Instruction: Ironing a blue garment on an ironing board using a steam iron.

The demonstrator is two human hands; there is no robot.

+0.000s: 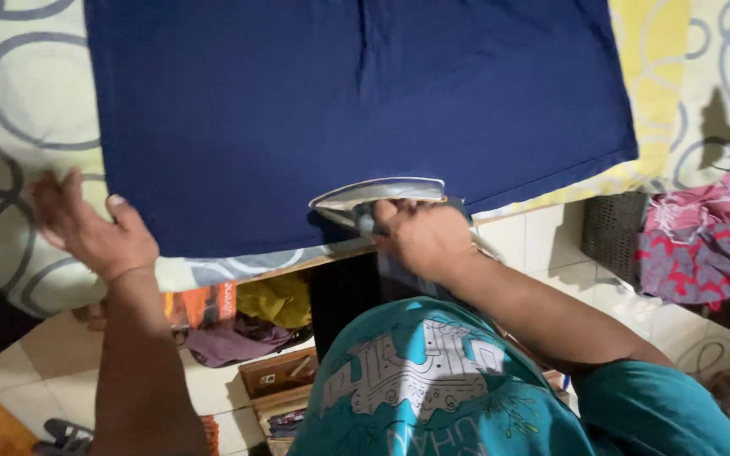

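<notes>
Iron (379,196) sits clenched in my right hand (422,239) on the near edge of the navy cloth (340,101); my left hand (86,228), grip released, presses flat at its near-left corner.

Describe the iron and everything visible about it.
The iron has a shiny silver metal body, pointed at its left end, lying low on the near edge of the dark blue cloth. The right hand closes around its handle, hiding most of the top. Its soleplate faces down on the fabric, unseen. The cloth lies on a padded cover patterned with grey rings. No cord can be made out.
</notes>
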